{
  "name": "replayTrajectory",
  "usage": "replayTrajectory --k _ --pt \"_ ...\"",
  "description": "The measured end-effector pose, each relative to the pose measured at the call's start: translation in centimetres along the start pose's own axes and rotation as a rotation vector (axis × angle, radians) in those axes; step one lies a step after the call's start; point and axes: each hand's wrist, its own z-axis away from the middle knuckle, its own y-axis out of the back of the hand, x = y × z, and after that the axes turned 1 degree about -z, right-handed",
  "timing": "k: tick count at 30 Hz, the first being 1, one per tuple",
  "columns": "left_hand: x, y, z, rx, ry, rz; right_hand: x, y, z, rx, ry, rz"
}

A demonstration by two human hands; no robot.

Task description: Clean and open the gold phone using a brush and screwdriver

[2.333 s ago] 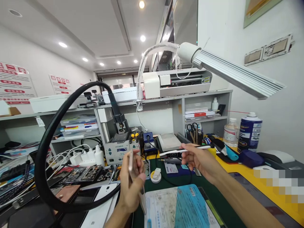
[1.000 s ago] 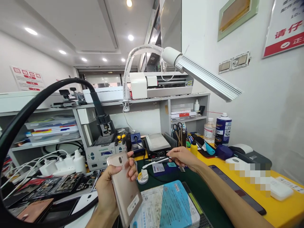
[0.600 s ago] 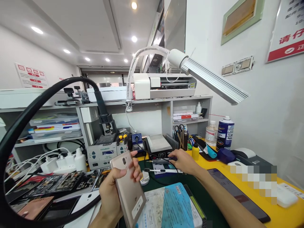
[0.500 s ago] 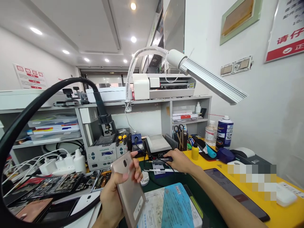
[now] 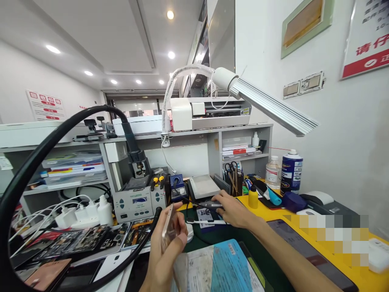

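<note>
My left hand point(image 5: 166, 251) is wrapped round a gold-coloured smartphone point(image 5: 170, 229), now turned nearly edge-on to me. At the back of the green mat point(image 5: 199, 239), my right hand point(image 5: 232, 209) has its fingers on a dark pen-shaped tool point(image 5: 209, 205) that lies sideways and points left. Just in front of that tool lies a thin white stick-like tool point(image 5: 209, 222). A worn white and blue box point(image 5: 223, 265) sits on the mat below both hands. Part of a round white object point(image 5: 190, 233) shows behind the left hand.
A thick black hose point(image 5: 75, 115) arches along the left side. Soldering station point(image 5: 135, 202), phone parts point(image 5: 82, 239) and white chargers point(image 5: 82, 215) crowd the left. A lamp point(image 5: 270, 103) hangs overhead. Right of my arm lie a large dark phone point(image 5: 310, 251), a yellow bottle point(image 5: 253, 197) and a spray can point(image 5: 291, 172).
The phone has turned from showing its back to nearly edge-on, and my left hand has moved right. My right hand stays at the dark tool. The view has shifted slightly.
</note>
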Motion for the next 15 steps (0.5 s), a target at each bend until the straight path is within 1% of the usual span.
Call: replayTrajectory --k 3,5,7,9,12,14,15 --pt "0.4 -1.5 1.1 0.1 -0.037 -0.21 -1.0 1.9 0.6 0.173 -0.069 -0.206" --pt "0.3 -2.0 1.4 0.13 -0.035 -0.297 -2.2 3.2 1.2 0.228 -0.106 -0.398" --pt "0.0 -2.3 1.4 0.151 -0.036 -0.346 -3.7 4.2 1.9 0.174 -0.113 -0.621" --pt "-0.3 -2.4 1.4 0.16 -0.055 -0.358 -5.1 4.8 2.7 0.059 -0.114 -0.819" --pt "-0.7 -2.3 1.2 0.163 -0.097 -0.353 -6.7 5.2 3.9 -0.091 -0.12 -1.05" --pt "-0.8 -2.1 1.0 0.173 -0.11 -0.355 -7.5 5.5 4.7 -0.137 -0.143 -1.26" --pt "-0.7 -2.0 1.0 0.18 -0.113 -0.362 -7.7 5.6 5.1 -0.138 -0.156 -1.368"
